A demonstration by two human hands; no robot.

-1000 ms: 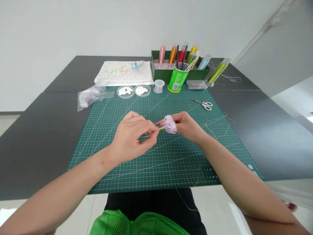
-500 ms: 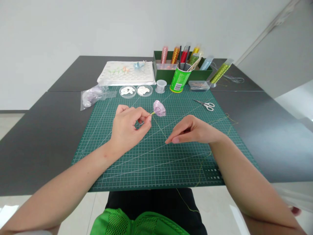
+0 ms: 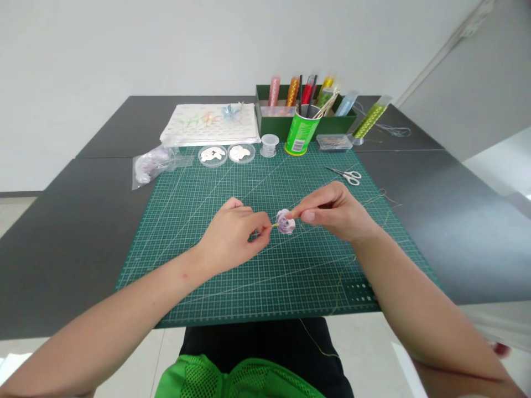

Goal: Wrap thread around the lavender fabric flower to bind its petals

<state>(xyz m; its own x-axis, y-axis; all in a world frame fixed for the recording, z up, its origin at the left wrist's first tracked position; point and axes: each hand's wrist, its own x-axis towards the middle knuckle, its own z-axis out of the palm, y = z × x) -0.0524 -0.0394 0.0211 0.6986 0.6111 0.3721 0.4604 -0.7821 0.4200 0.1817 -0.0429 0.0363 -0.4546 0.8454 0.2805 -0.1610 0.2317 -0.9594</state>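
My left hand [image 3: 238, 237] is closed, thumb and forefinger pinching the thin green stem of a pale purple fabric flower [image 3: 285, 222]. The flower head points right, its layered petals facing me, above the green cutting mat [image 3: 249, 293]. Just right of the bloom is my right hand [image 3: 332, 213], its fingers bent together and the forefinger tip at the petals. A fine yellow-green thread [image 3: 341, 276] runs over the mat on the right and down toward my lap. Its end at my right fingertips is hard to see.
White-handled scissors [image 3: 350, 177] lie on the mat's right. Behind are two dishes of white pieces [image 3: 213, 155], a clear spool [image 3: 269, 145], a green can [image 3: 302, 132] of sticks, and a dark green box [image 3: 274, 128] with thread tubes. A bagged purple bundle [image 3: 151, 165] lies left.
My left hand has brought the flower toward me and to the right, turning its face to view. My right hand has risen from below right, where it held the thread taut, to the petals.
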